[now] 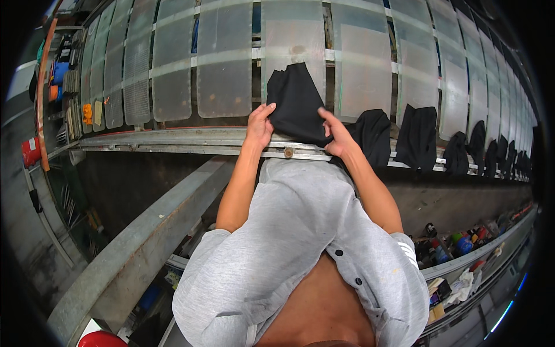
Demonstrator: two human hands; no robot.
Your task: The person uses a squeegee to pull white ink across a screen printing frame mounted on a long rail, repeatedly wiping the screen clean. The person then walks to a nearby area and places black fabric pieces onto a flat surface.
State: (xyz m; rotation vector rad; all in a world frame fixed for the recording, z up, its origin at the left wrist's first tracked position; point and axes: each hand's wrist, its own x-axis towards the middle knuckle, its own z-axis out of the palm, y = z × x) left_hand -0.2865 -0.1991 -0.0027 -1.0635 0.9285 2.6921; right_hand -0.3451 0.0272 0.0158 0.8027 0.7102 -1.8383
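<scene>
A black fabric piece (296,104) lies partly over one of the long translucent grey panels (295,40), its lower edge hanging at the metal rail (196,139). My left hand (261,124) pinches the fabric's left edge between thumb and fingers. On the opposite side, my right hand (337,134) grips the lower right edge, thumb on top and fingers partly hidden. Just right of that hand, a second black fabric piece (373,136) drapes over the rail, and another black piece (416,139) hangs beyond it.
More panels (173,69) stand in a row both ways, with several black pieces (477,144) hanging along the right. A thick metal beam (144,243) slants at lower left. Cluttered containers (462,243) fill a shelf at lower right. A red container (31,151) sits far left.
</scene>
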